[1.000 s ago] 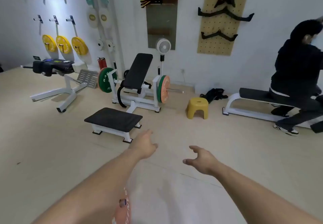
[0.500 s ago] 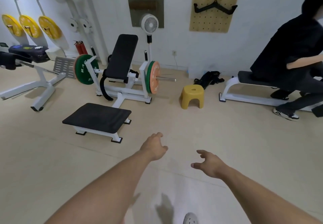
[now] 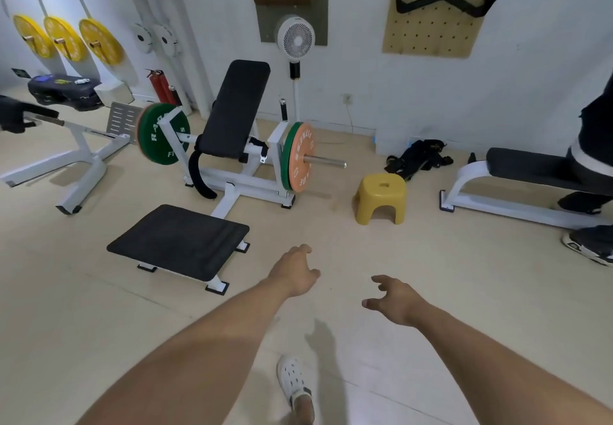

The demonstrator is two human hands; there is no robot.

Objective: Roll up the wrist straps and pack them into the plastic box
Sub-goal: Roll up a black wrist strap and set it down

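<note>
The fingers of the left hand (image 3: 293, 272) were loosely spread and held nothing; the hand was extended over the floor (image 3: 447, 285), palm down. The fingers of the right hand (image 3: 393, 298) were also apart and slightly curled, thumb out toward nine o'clock, with nothing in their grasp. The two hands were near each other but not touching.

Below them, at six o'clock, one foot in a white perforated clog (image 3: 293, 380) stood on the floor.

At ten o'clock from the hands a low black padded platform (image 3: 179, 240) sat on white feet. Behind it, at eleven o'clock, stood a white-framed machine with an inclined black back pad (image 3: 237, 109), a green weight plate (image 3: 162, 138) on one side and an orange plate (image 3: 302, 157) on the other.

At one o'clock a yellow plastic stool (image 3: 381, 197) stood on the floor, and just behind it, against the wall, lay a heap of black straps (image 3: 419, 157) (whether these were the wrist straps could not be determined). No plastic box could be identified in this view.

At two o'clock a second person (image 3: 593, 146), only partly in frame, sat on a black flat bench (image 3: 530, 167).

On the wall at twelve o'clock were a white fan (image 3: 295, 38) and a pegboard (image 3: 438, 10) bearing a black handle.
</note>
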